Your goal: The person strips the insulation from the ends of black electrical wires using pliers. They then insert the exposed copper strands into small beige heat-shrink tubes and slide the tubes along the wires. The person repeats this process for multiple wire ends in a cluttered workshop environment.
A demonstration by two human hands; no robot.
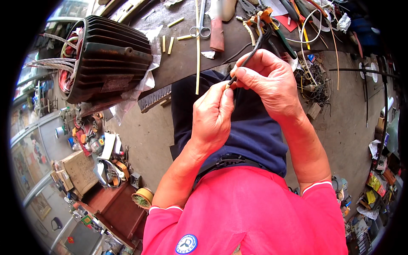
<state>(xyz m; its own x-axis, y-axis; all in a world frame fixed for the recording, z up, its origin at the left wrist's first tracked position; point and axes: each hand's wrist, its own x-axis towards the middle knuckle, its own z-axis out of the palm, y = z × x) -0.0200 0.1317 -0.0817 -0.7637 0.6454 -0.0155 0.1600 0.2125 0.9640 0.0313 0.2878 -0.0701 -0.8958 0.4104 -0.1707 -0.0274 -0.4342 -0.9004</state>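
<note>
My left hand [213,115] and my right hand [272,83] meet in front of the bench edge, both closed in a pinch. Between their fingertips is the end of a black cable [254,52]. The cable runs up past my right fingers to a bundle of dark leads and an orange part [265,16] on the bench. My left thumb and forefinger press near the cable's tip, and my right ones grip just above. The fingers hide most of the tip.
A finned motor housing [114,59] with white leads stands at the bench's left on plastic sheeting. Scissors [203,17], a long pale yellow strip [197,63], a worn red handle [217,36] and a dark green handle [285,43] lie on the bench. Tangled wires [315,80] are at right below.
</note>
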